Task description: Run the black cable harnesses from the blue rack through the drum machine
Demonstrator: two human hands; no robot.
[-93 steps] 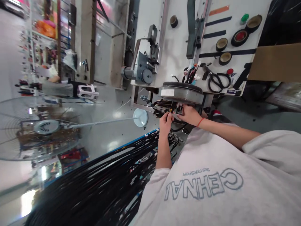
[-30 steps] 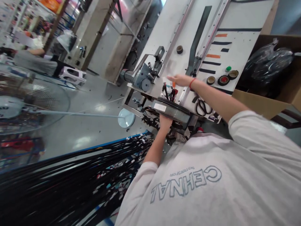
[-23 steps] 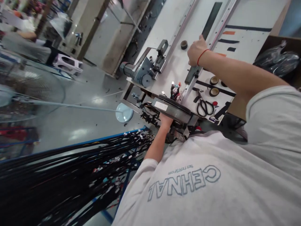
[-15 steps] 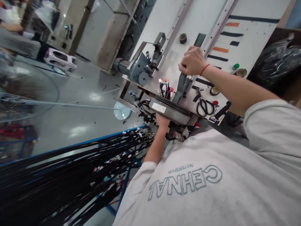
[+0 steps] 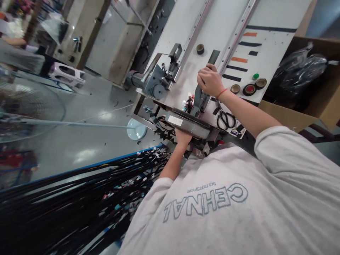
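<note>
My right hand (image 5: 210, 80), with a red string at its wrist, is closed around a long grey metal lever (image 5: 198, 102). The lever rises from a machine with a curved grey housing (image 5: 189, 124) at the bench edge. Against the underside of this housing is my left hand (image 5: 183, 136), its fingers hidden beneath. A small bunch of wires with white and red connectors (image 5: 189, 102) stands beside the lever. Black-handled scissors (image 5: 225, 119) lie to the right.
On the white bench (image 5: 186, 21) are rails, tape rolls (image 5: 200, 49) and black and orange strips. A motor unit (image 5: 154, 85) stands left of the lever. An open carton (image 5: 289, 115) is at right. Black cables (image 5: 79, 198) hang on a blue rack at lower left.
My right hand and the lever's far end have moved down the view, nearer the housing. More tape rolls show beside my right forearm. The camera view has shifted slightly.
</note>
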